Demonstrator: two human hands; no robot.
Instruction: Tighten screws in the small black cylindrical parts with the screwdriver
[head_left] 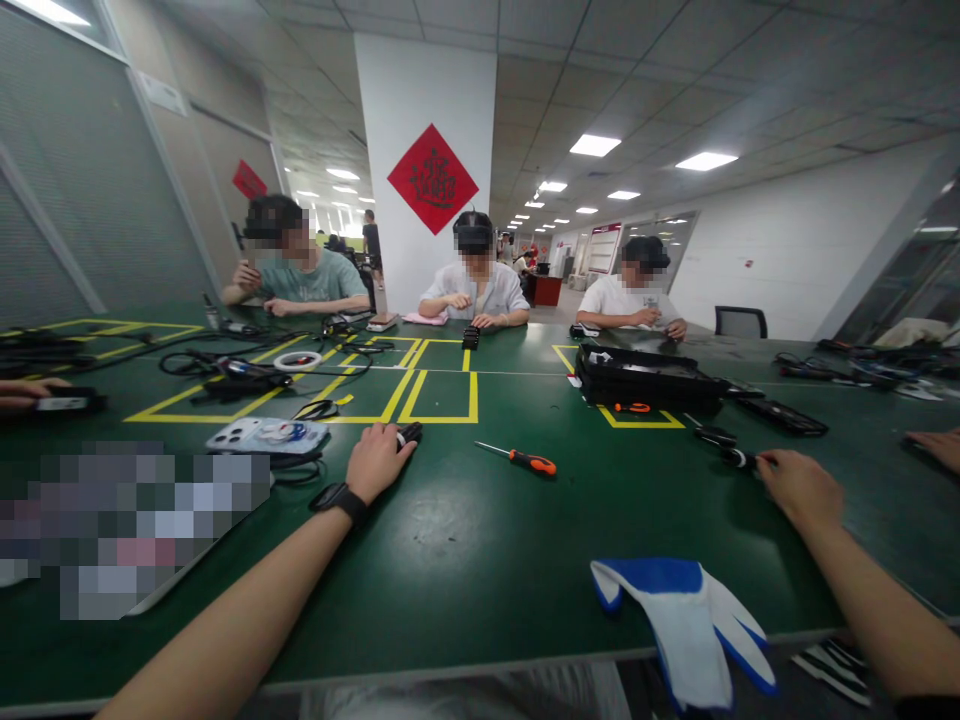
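My left hand [377, 464], with a black watch [340, 502] on its wrist, rests on the green table, its fingers closed around a small black object [410, 433]. What kind of object that is, I cannot make out. Out to the right, the fingertips of my right hand [806, 490] pinch a black piece with a white band [738, 457], just beside another dark piece [714, 436]. A screwdriver [533, 462] with an orange and black handle lies between my hands. Nearer to me, a blue and white glove [686, 620] hangs partly over the table's edge.
Left of my left hand lie a phone [268, 436] and cables. Black cases [649, 378] stand right of centre, behind orange-handled pliers or scissors [632, 407]. Yellow tape [474, 398] marks the table [480, 560]. Several people sit opposite; other people's hands show at both sides.
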